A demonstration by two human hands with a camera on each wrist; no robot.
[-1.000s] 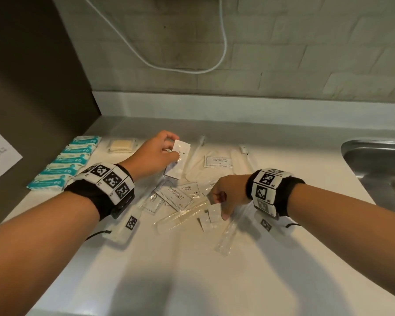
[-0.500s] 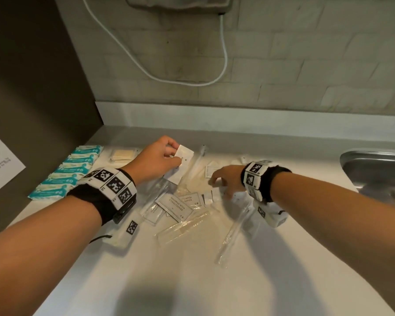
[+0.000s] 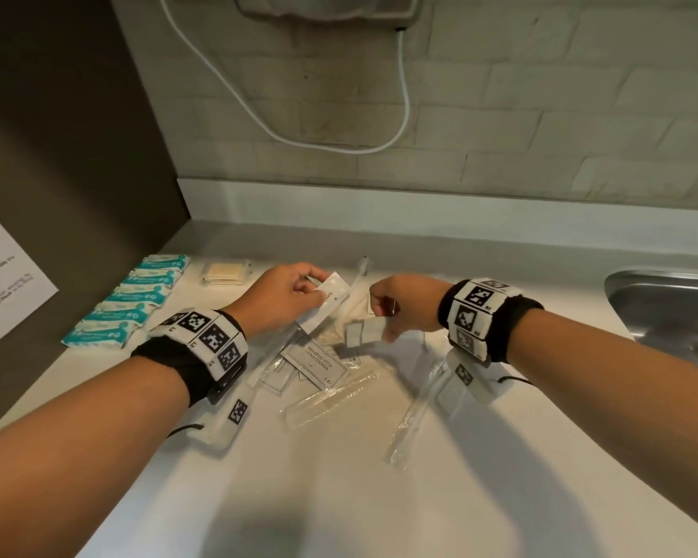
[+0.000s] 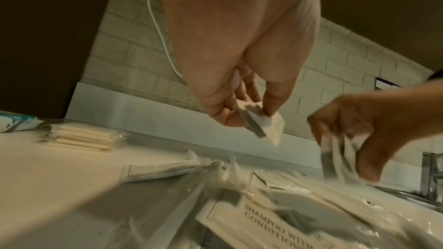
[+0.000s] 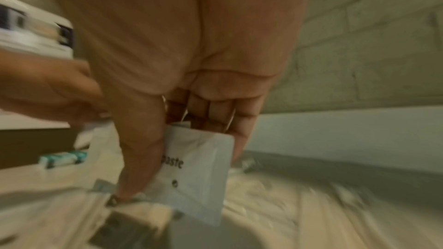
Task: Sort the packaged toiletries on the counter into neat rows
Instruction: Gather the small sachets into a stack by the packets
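My left hand (image 3: 295,289) (image 4: 249,109) pinches a small stack of white toothpaste sachets (image 3: 328,304) (image 4: 260,123) above the pile. Close to its right, my right hand (image 3: 393,306) (image 5: 182,130) grips several more white sachets (image 3: 361,332) (image 5: 199,169), one printed "paste". Below both hands lies a loose heap on the counter: shampoo with conditioner sachets (image 3: 319,362) (image 4: 271,221) and clear-wrapped long items (image 3: 331,398). At the left a row of teal packets (image 3: 132,302) lies beside a stack of cream soap bars (image 3: 224,271) (image 4: 81,136).
A steel sink (image 3: 669,308) is set into the counter at the right. A dark panel with a paper notice (image 3: 1,275) bounds the left side. A white cable (image 3: 403,94) hangs on the tiled wall behind. The near counter (image 3: 339,497) is bare.
My right hand has lifted from the front of the pile with several sachets and moved back and left, close to my left hand. The left hand kept its sachets and barely shifted.
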